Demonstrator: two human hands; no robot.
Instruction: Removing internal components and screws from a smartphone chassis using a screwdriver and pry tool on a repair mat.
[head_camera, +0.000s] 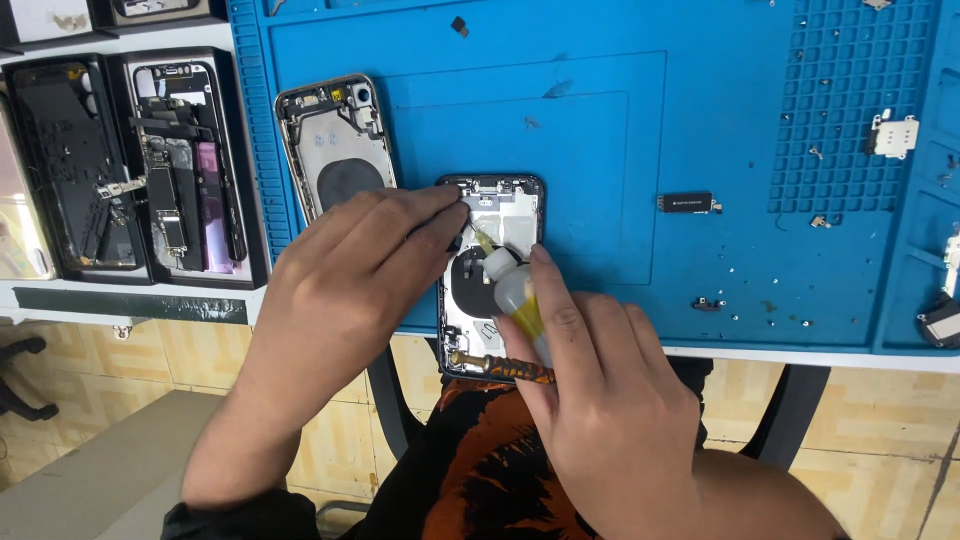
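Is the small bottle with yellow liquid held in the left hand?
No, the small bottle is in the right hand, its tip over the open phone housing, while the left hand only steadies that housing.

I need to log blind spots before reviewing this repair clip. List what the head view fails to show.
- Lower half of the open phone housing: covered by the right hand and its small glue bottle.
- Housing's left edge: hidden under the left hand.
- Bottle tip contact point: too small to judge.
- Loose screws on the blue mat: too tiny to identify.
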